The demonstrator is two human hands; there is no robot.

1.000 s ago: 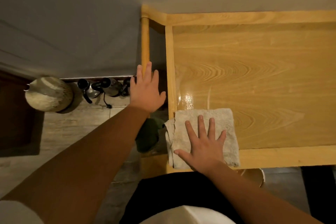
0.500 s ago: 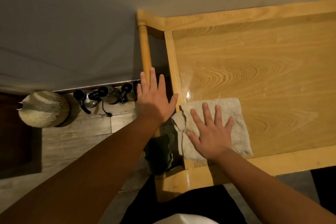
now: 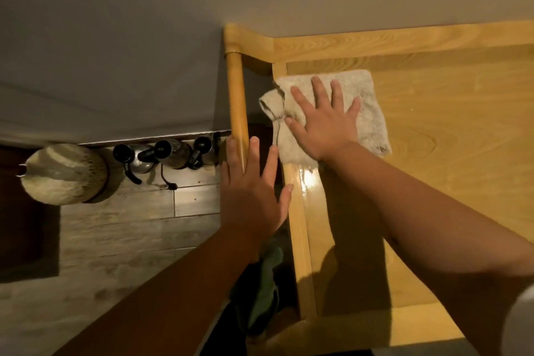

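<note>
Both hands lie flat, fingers spread. Your right hand [image 3: 326,121] presses the cloth [image 3: 368,113] into the far left corner of the tabletop [image 3: 450,182], palm wide so the whole cloth rubs the wood; one fold bunches up against the raised rim [image 3: 299,240]. Your left hand [image 3: 251,196] lies over the round rail [image 3: 235,95] beside it, probably to brace you against the push. No brand, label or writing is readable, even on the bottles [image 3: 173,153].

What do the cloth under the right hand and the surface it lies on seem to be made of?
The cloth looks like pale grey terry or microfibre: fuzzy nap, a soft curled corner. The surface looks like light wood or veneer with a glossy varnish: flowing grain lines and a bright glare by its left rim.
</note>
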